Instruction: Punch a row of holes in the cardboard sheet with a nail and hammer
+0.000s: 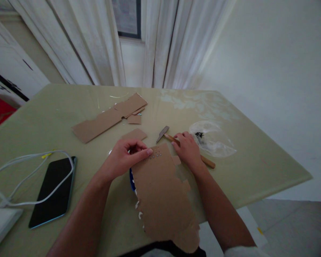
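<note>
A ragged-edged cardboard sheet [164, 192] is seen nearest the camera, overhanging the near edge of the green table [256, 167], with a row of small holes near its far end. That far end is pressed down by the left hand [124, 157], whose thumb is laid flat along the edge and whose fingers are curled together. A hammer [176, 142] with a wooden handle is covered by the right hand [187, 148], fingers folded loosely over the handle; whether it is gripped cannot be told. Just beyond, a clear plastic bag [214, 141] is spread. Cardboard strips [109, 117] lie farther back, well apart. A phone [53, 191] and white cable [29, 167] occupy the left side. Bare tabletop is left toward the far right corner.
</note>
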Action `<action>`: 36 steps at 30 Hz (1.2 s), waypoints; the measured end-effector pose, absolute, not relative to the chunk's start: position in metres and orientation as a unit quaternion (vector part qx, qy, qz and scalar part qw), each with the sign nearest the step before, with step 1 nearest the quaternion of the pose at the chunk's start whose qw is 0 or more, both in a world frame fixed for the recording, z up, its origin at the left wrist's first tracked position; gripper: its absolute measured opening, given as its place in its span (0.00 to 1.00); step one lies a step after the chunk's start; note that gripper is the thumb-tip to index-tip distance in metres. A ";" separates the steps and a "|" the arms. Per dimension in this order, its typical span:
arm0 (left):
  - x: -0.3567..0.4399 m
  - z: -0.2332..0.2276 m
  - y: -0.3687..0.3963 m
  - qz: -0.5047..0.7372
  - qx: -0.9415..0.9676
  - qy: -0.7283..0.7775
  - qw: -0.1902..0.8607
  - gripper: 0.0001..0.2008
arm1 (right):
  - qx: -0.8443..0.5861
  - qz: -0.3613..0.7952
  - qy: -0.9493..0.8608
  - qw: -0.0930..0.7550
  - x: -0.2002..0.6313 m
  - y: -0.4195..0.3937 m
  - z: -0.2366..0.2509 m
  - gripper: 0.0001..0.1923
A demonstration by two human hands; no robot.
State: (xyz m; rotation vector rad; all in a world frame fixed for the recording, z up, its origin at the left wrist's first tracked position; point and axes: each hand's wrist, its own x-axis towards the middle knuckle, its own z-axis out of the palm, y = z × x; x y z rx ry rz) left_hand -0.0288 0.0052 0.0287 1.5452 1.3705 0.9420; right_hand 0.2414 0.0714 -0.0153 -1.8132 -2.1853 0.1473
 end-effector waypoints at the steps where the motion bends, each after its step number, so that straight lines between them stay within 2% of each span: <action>1: -0.028 0.029 0.005 0.379 0.615 0.548 0.423 0.23 | -0.624 0.061 -0.753 0.201 0.241 0.071 -0.012 0.13; 2: -0.028 0.028 0.005 0.383 0.613 0.548 0.421 0.23 | -0.612 0.085 -0.742 0.260 0.240 0.070 -0.008 0.14; 4: -0.027 0.027 0.006 0.393 0.608 0.551 0.415 0.23 | -0.558 0.209 -0.717 0.362 0.239 0.065 0.002 0.20; 6: -0.026 0.025 0.006 0.407 0.599 0.556 0.407 0.21 | -0.484 0.375 -0.683 0.399 0.236 0.056 0.010 0.27; 8: -0.025 0.024 0.006 0.419 0.590 0.559 0.404 0.20 | -0.417 0.492 -0.664 0.379 0.232 0.047 0.016 0.28; 12: -0.023 0.027 0.004 0.459 0.560 0.554 0.410 0.20 | -0.373 0.607 -0.629 0.312 0.225 0.031 0.022 0.21; 18: -0.022 0.034 0.000 0.504 0.534 0.537 0.415 0.24 | -0.369 0.644 -0.563 0.363 0.225 0.026 0.027 0.18; 24: -0.022 0.034 -0.001 0.534 0.501 0.501 0.462 0.20 | -0.381 0.641 -0.518 0.418 0.226 0.032 0.025 0.16; 36: -0.022 0.027 -0.001 0.526 0.506 0.523 0.440 0.19 | -0.378 0.673 -0.494 0.401 0.228 0.031 0.024 0.17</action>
